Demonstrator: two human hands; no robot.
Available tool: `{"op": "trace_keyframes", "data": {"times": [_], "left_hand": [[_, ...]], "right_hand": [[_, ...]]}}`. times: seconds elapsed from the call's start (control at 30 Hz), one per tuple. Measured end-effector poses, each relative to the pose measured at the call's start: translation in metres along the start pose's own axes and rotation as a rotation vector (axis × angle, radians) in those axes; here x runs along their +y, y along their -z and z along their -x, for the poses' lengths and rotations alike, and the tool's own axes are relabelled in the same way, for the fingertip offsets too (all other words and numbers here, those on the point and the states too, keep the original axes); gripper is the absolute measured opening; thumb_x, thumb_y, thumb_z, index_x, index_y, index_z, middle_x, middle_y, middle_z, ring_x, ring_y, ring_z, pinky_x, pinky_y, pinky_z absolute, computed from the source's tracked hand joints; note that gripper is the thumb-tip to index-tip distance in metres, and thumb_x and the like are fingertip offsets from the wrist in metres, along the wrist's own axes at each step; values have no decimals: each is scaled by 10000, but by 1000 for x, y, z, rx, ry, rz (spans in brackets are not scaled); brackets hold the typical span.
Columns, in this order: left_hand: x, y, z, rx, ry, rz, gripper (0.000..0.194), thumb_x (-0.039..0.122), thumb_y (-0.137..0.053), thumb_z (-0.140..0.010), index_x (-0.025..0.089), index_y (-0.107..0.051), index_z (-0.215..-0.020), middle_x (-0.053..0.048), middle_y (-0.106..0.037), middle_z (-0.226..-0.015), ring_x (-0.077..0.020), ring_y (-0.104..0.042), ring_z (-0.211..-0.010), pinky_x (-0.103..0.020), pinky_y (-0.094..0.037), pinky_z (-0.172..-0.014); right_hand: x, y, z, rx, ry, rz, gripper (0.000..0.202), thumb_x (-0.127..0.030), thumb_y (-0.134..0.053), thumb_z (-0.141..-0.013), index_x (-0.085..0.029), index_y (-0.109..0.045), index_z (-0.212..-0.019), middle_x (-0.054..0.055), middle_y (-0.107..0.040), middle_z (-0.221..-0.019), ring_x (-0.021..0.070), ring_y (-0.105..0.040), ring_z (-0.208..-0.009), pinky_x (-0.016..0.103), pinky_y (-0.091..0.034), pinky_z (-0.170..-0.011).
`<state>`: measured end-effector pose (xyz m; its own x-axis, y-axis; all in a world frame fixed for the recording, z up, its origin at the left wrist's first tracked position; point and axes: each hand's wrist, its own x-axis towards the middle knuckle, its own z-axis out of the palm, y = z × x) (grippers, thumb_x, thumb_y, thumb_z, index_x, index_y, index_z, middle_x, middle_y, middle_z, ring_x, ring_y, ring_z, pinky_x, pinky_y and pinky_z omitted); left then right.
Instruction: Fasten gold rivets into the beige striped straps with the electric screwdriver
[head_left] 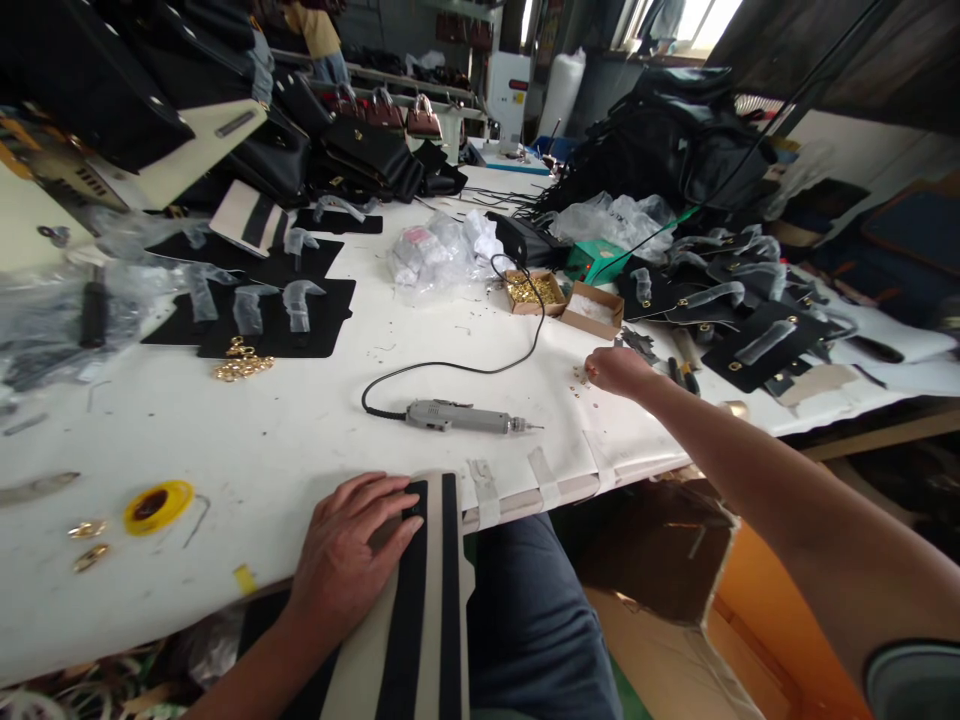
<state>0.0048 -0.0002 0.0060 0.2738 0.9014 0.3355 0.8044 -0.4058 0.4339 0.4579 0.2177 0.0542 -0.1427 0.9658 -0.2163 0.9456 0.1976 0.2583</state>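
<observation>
My left hand (356, 550) lies with fingers stretched over a cream panel with black stripes (431, 600), which slants from the table edge towards my lap. Its thumb and fingertips rest on one black stripe. Out over the table, my right hand (621, 372) is closed in a pinch at the tabletop; what its fingertips hold is too small to make out. Tiny gold metal pieces (576, 385) lie scattered beside those fingertips. Between my hands is a grey electric screwdriver (469, 416), its bit pointing right and its black cord (450, 366) looping behind.
A carton of small gold parts (536, 290) stands beside another small carton (592, 310). Black flaps with plastic-wrapped hardware (277, 315) lie left; more black pieces (769, 345) are at right. A yellow tape roll (157, 507) sits near the left. An open cardboard box (660, 600) stands below the table edge.
</observation>
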Motion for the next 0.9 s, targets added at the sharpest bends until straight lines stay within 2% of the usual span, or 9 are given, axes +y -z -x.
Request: {"op": "trace_keyframes", "data": {"times": [0.13, 0.3, 0.43, 0.57, 0.77, 0.9], "left_hand": [[1, 0, 0, 0, 4, 7, 194, 361, -662, -946, 298, -791, -1077, -27, -763, -1247, -287, -616, -1244, -462, -450, -1043], [1, 0, 0, 1, 6, 7, 197, 353, -665, -946, 298, -785, -1092, -22, -760, -1254, -287, -609, -1254, -463, -449, -1046], [1, 1, 0, 6, 9, 13, 194, 354, -664, -947, 297, -785, -1087, -22, -763, -1244, -287, -614, -1244, -461, -451, -1037], [3, 1, 0, 4, 28, 17, 190, 351, -661, -948, 295, -791, -1075, -26, -766, -1237, -290, -615, -1243, -466, -453, -1037], [2, 0, 0, -5, 45, 10, 198, 366, -666, -940, 306, -794, -1079, -26, -764, -1243, -295, -615, -1246, -470, -458, -1032], [1, -1, 1, 2, 34, 17, 197, 384, -667, -941, 308, -793, -1072, -24, -764, -1243, -295, -616, -1244, -472, -457, -1032]], "right_hand": [[6, -1, 3, -6, 16, -3, 309, -226, -538, -935, -201, -807, -1086, 139, -766, -1164, 292, -710, -1019, 322, -500, -805], [8, 3, -5, -55, 44, -4, 238, -205, -623, -885, -192, -825, -1011, 162, -780, -1075, 324, -712, -1026, 372, -502, -867], [2, 4, -6, -36, 24, -22, 213, -209, -644, -865, -172, -823, -974, 180, -779, -1060, 342, -710, -1038, 390, -498, -873], [2, -1, 2, 22, -54, -86, 224, -245, -657, -840, -196, -820, -986, 146, -786, -1058, 314, -714, -991, 349, -491, -824], [9, -21, 17, 131, -273, -244, 338, -325, -543, -885, -229, -802, -1081, 72, -800, -973, 241, -713, -869, 282, -444, -669], [9, -32, 20, 186, -323, -303, 324, -361, -562, -851, -242, -801, -1035, 52, -800, -989, 232, -697, -865, 280, -425, -661]]}}
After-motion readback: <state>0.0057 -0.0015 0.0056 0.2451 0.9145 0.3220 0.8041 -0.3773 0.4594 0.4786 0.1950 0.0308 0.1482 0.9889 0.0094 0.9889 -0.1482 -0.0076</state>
